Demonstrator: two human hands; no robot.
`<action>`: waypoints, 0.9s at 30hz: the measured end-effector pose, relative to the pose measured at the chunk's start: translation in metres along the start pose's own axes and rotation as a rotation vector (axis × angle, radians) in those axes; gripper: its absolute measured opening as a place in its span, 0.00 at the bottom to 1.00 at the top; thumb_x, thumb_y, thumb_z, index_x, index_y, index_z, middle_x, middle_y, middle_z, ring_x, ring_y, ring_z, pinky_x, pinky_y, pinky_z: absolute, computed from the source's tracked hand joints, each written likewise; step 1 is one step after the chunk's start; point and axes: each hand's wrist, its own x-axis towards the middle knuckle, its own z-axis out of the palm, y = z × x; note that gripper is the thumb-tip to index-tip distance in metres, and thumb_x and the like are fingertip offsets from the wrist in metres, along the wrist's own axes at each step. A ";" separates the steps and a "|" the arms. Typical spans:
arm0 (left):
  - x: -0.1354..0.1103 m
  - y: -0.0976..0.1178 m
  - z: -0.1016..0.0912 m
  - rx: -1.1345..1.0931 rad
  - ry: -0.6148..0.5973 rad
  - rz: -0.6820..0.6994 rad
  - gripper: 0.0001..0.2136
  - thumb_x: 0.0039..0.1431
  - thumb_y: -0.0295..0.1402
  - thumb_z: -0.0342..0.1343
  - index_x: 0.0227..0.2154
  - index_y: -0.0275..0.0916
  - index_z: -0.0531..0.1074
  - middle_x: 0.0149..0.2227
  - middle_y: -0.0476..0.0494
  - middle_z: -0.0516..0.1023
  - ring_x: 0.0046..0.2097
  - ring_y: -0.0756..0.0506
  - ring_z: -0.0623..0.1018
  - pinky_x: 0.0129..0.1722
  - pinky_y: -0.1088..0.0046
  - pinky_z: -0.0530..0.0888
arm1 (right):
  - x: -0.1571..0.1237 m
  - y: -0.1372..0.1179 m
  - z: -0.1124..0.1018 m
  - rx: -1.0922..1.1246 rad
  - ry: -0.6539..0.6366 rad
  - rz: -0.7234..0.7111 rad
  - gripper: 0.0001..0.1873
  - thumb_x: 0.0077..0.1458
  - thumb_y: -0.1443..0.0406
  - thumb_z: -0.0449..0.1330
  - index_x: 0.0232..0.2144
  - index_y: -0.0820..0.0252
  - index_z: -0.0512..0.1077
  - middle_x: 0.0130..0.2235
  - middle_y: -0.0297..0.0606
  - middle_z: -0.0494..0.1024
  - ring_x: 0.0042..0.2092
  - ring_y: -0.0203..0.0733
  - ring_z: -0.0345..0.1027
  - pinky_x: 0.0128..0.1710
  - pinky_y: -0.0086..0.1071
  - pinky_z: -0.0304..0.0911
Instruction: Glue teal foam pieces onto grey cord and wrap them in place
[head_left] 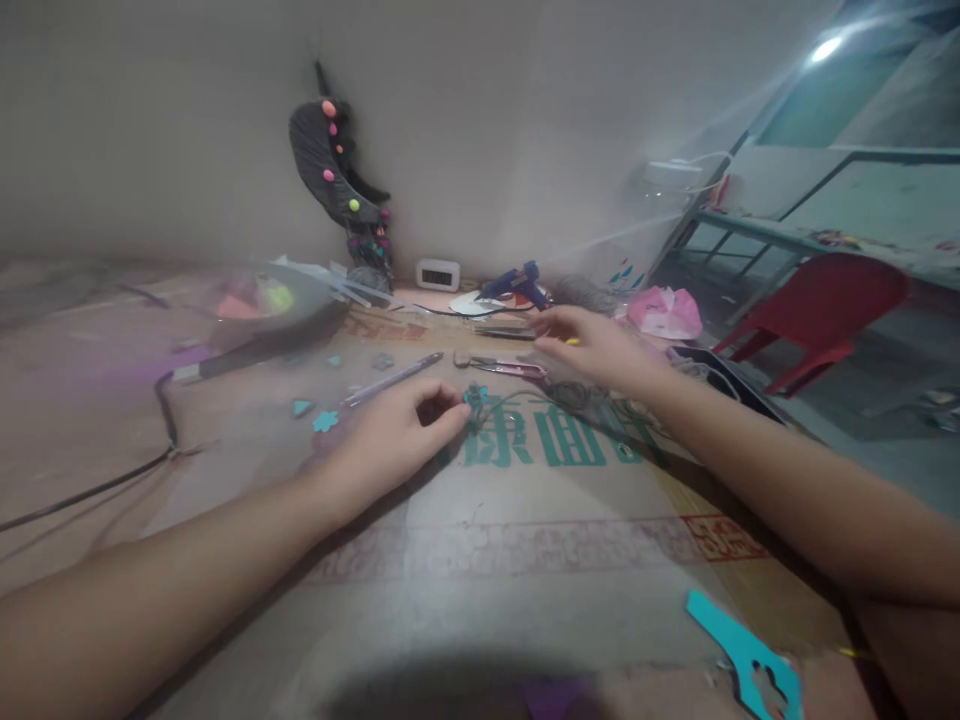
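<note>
My left hand [397, 430] rests low over the mat, its thumb and forefinger brought together on a small grey yarn piece [475, 396] with a bit of teal showing behind it. A grey yarn strand [517, 394] runs from that piece to the right. Farther back, my right hand [581, 345] has its fingers curled round the handle end of scissors [504, 331], whose metal blades point left; a bit of yellow shows between the fingers. Pink-handled thread snips [514, 368] lie between the hands. A pen [397, 378] and a teal flower cutout [325, 421] lie by my left hand.
Along the wall stand a white digital clock [438, 274] and a blue glue gun [517, 284]. A dark crescent ornament [322, 160] with pompoms hangs there. A pink bag [664, 312] sits at right; a teal cutout sheet [750, 655] lies near the front. A red chair [832, 300] stands beyond.
</note>
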 end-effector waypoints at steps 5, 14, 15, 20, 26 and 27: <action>0.000 0.000 0.001 0.009 -0.011 0.021 0.10 0.62 0.40 0.54 0.30 0.42 0.74 0.31 0.49 0.79 0.36 0.44 0.76 0.37 0.68 0.69 | -0.011 -0.005 0.033 -0.240 -0.111 -0.270 0.20 0.61 0.64 0.63 0.54 0.63 0.75 0.52 0.52 0.79 0.55 0.54 0.72 0.55 0.48 0.66; 0.001 0.000 0.001 0.038 -0.015 0.044 0.08 0.60 0.38 0.54 0.28 0.41 0.74 0.30 0.49 0.80 0.34 0.44 0.76 0.36 0.68 0.70 | -0.010 0.001 0.042 -0.382 -0.128 -0.191 0.20 0.65 0.68 0.52 0.55 0.65 0.75 0.46 0.52 0.75 0.45 0.51 0.72 0.48 0.42 0.68; 0.001 0.000 0.001 0.037 -0.018 0.045 0.08 0.59 0.37 0.54 0.28 0.41 0.74 0.30 0.49 0.80 0.34 0.44 0.76 0.36 0.68 0.70 | -0.010 0.003 0.042 -0.371 -0.108 -0.173 0.19 0.64 0.70 0.51 0.53 0.65 0.76 0.46 0.52 0.75 0.46 0.51 0.72 0.48 0.43 0.68; 0.001 0.000 0.001 0.003 -0.010 0.035 0.08 0.59 0.37 0.55 0.28 0.41 0.73 0.30 0.49 0.79 0.34 0.44 0.76 0.36 0.68 0.70 | -0.013 -0.008 0.026 -0.161 0.132 -0.148 0.19 0.68 0.66 0.49 0.53 0.61 0.74 0.49 0.49 0.79 0.50 0.51 0.72 0.51 0.43 0.66; 0.001 -0.002 0.000 -0.036 0.009 -0.003 0.06 0.59 0.37 0.55 0.31 0.41 0.72 0.32 0.48 0.80 0.36 0.43 0.77 0.39 0.66 0.70 | -0.035 -0.049 0.014 0.014 0.149 -0.322 0.23 0.72 0.58 0.44 0.60 0.55 0.71 0.48 0.45 0.77 0.49 0.47 0.70 0.52 0.43 0.65; 0.001 -0.002 0.000 -0.031 0.011 -0.003 0.06 0.59 0.37 0.55 0.31 0.41 0.73 0.32 0.48 0.80 0.36 0.43 0.77 0.39 0.65 0.70 | -0.039 -0.051 0.017 0.009 0.145 -0.344 0.24 0.72 0.57 0.45 0.61 0.55 0.70 0.47 0.45 0.76 0.47 0.47 0.70 0.50 0.43 0.65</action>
